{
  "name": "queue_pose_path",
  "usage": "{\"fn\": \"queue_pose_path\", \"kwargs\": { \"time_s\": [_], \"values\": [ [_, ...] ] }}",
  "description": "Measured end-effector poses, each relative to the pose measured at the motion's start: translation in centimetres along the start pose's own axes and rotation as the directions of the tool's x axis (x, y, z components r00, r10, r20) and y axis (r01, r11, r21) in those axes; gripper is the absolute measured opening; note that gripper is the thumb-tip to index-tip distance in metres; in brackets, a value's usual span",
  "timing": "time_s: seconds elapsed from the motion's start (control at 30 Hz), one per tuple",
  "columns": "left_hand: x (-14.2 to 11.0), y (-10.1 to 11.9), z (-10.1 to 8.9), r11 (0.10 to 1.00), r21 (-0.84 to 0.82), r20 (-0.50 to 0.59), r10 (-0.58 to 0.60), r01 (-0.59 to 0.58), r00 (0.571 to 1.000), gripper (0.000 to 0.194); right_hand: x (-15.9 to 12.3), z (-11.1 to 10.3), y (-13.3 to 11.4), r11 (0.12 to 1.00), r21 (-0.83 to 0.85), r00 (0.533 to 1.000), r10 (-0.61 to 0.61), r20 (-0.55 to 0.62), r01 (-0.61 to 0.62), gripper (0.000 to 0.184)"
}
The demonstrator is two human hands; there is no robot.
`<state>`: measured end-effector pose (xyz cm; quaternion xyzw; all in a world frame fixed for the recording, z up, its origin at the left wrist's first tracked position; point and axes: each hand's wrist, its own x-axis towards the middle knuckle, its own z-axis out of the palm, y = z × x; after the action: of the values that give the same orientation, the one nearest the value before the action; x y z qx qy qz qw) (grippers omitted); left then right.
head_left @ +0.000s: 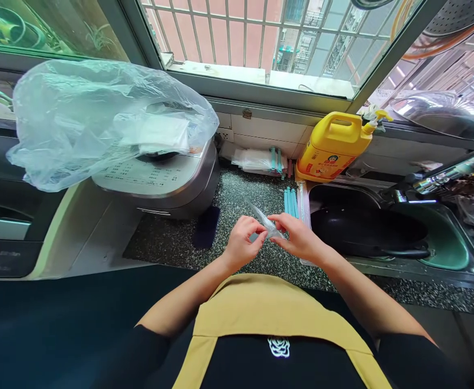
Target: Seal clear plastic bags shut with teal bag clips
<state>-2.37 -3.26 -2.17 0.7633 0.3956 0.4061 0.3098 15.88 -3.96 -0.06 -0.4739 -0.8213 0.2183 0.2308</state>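
Over the speckled countertop (pixel 172 237), my left hand (pixel 242 243) and my right hand (pixel 299 235) meet in front of my body. Between them is a small piece of clear plastic, seemingly a thin bag (pixel 264 219), pinched in the fingers of both. Its pointed end sticks up toward the window. Just beyond my right hand lie several teal strips (pixel 291 202), side by side. Farther back against the tiles rests a stack of clear plastic packets (pixel 255 159) with more teal strips on it.
A rice cooker (pixel 192 189) stands at left under a large inflated plastic bag (pixel 99 119). Beside it lies a dark flat rectangle (pixel 206 228). At right are a yellow pump jug (pixel 334 146) and a sink (pixel 451 243) holding a black pan (pixel 366 229). The faucet (pixel 431 181) juts over the sink.
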Motion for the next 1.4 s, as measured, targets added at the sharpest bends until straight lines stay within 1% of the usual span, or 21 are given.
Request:
{"fn": "queue_pose_path", "kwargs": {
  "time_s": [0.07, 0.1, 0.17, 0.2, 0.27, 0.3, 0.33, 0.37, 0.43, 0.5, 0.6, 0.67, 0.73, 0.8, 0.87, 0.93, 1.0, 1.07, 1.17, 1.23, 1.4],
  "values": [
    [0.0, 0.2, 0.3, 0.999, -0.016, -0.01, 0.05, -0.05, 0.999, 0.017, -0.2, -0.2, -0.3, 0.997, -0.061, 0.998, -0.056, -0.043, 0.053, 0.031],
    [-0.1, -0.1, 0.5, 0.997, -0.031, -0.014, 0.066, -0.066, 0.998, 0.017, -0.3, -0.1, -0.4, 0.993, -0.091, 0.995, -0.076, -0.066, 0.07, 0.022],
    [-0.2, -1.7, 0.7, 0.999, -0.032, -0.033, 0.036, -0.037, 0.999, 0.017, -0.5, 0.4, -0.2, 0.988, -0.131, 0.989, -0.094, -0.11, 0.08, 0.004],
    [-0.4, -3.1, 0.8, 1.0, 0.0, -0.06, -0.026, 0.026, 0.998, 0.018, -0.7, 0.7, 0.0, 0.988, -0.138, 0.987, -0.092, -0.13, 0.073, 0.008],
    [-1.0, -6.6, 0.8, 0.945, 0.201, -0.142, -0.231, 0.257, 0.962, 0.02, -0.9, 1.1, 0.5, 0.991, -0.126, 0.984, -0.069, -0.163, 0.049, 0.013],
    [-1.4, -8.5, 0.8, 0.859, 0.332, -0.176, -0.349, 0.389, 0.921, 0.022, -1.0, 1.2, 0.6, 0.993, -0.115, 0.982, -0.058, -0.177, 0.038, 0.013],
    [-1.8, -10.2, 0.8, 0.763, 0.44, -0.183, -0.439, 0.473, 0.88, 0.025, -1.2, 1.2, 0.8, 0.994, -0.104, 0.981, -0.051, -0.189, 0.032, 0.013],
    [-2.3, -11.7, 0.8, 0.689, 0.515, -0.169, -0.501, 0.509, 0.849, 0.027, -1.2, 1.1, 0.8, 0.995, -0.097, 0.979, -0.049, -0.197, 0.031, 0.013],
    [-3.1, -13.7, 0.9, 0.645, 0.571, -0.14, -0.533, 0.508, 0.834, 0.029, -1.3, 0.8, 0.8, 0.995, -0.094, 0.976, -0.06, -0.21, 0.041, 0.013],
    [-3.7, -14.0, 1.2, 0.726, 0.529, -0.109, -0.456, 0.44, 0.883, 0.026, -1.3, 0.5, 0.6, 0.994, -0.092, 0.973, -0.07, -0.218, 0.051, 0.012],
    [-4.2, -12.8, 1.9, 0.918, 0.326, -0.097, -0.205, 0.226, 0.974, 0.02, -1.1, -0.1, 0.3, 0.995, -0.082, 0.969, -0.076, -0.234, 0.059, 0.011],
    [-4.5, -11.8, 2.4, 0.976, 0.192, -0.13, -0.079, 0.104, 0.988, 0.021, -1.0, -0.4, 0.2, 0.995, -0.084, 0.967, -0.077, -0.244, 0.058, 0.01],
    [-4.7, -11.4, 2.8, 0.981, 0.161, -0.159, -0.079, 0.105, 0.984, 0.022, -1.0, -0.7, 0.2, 0.994, -0.092, 0.966, -0.072, -0.25, 0.05, 0.009],
    [-5.0, -11.9, 2.8, 0.936, 0.263, -0.166, -0.196, 0.235, 0.966, 0.02, -1.1, -0.9, 0.3, 0.994, -0.097, 0.965, -0.063, -0.255, 0.039, 0.009],
    [-5.2, -12.9, 2.3, 0.815, 0.428, -0.158, -0.357, 0.39, 0.92, 0.022, -1.3, -0.9, 0.4, 0.995, -0.098, 0.965, -0.056, -0.258, 0.032, 0.009],
    [-5.4, -14.1, 1.5, 0.689, 0.559, -0.148, -0.464, 0.461, 0.873, 0.028, -1.5, -0.8, 0.5, 0.995, -0.098, 0.965, -0.053, -0.257, 0.028, 0.009],
    [-5.5, -15.1, 0.6, 0.606, 0.638, -0.163, -0.498, 0.476, 0.852, 0.03, -1.7, -0.7, 0.6, 0.995, -0.101, 0.965, -0.052, -0.257, 0.027, 0.009],
    [-5.2, -15.8, -0.2, 0.521, 0.689, -0.217, -0.515, 0.504, 0.829, 0.034, -1.8, -0.6, 0.6, 0.995, -0.1, 0.964, -0.048, -0.261, 0.023, 0.009],
    [-4.4, -16.2, -0.5, 0.401, 0.726, -0.277, -0.573, 0.559, 0.771, 0.039, -1.9, -0.4, 0.5, 0.996, -0.09, 0.964, -0.038, -0.262, 0.015, 0.01],
    [-3.9, -16.3, -0.3, 0.363, 0.737, -0.285, -0.597, 0.569, 0.75, 0.036, -1.9, -0.3, 0.4, 0.996, -0.086, 0.964, -0.039, -0.261, 0.017, 0.011],
    [-3.4, -16.6, 0.1, 0.354, 0.738, -0.289, -0.603, 0.574, 0.743, 0.032, -2.0, -0.2, 0.1, 0.995, -0.089, 0.961, -0.062, -0.271, 0.039, 0.012]
  ]
}}
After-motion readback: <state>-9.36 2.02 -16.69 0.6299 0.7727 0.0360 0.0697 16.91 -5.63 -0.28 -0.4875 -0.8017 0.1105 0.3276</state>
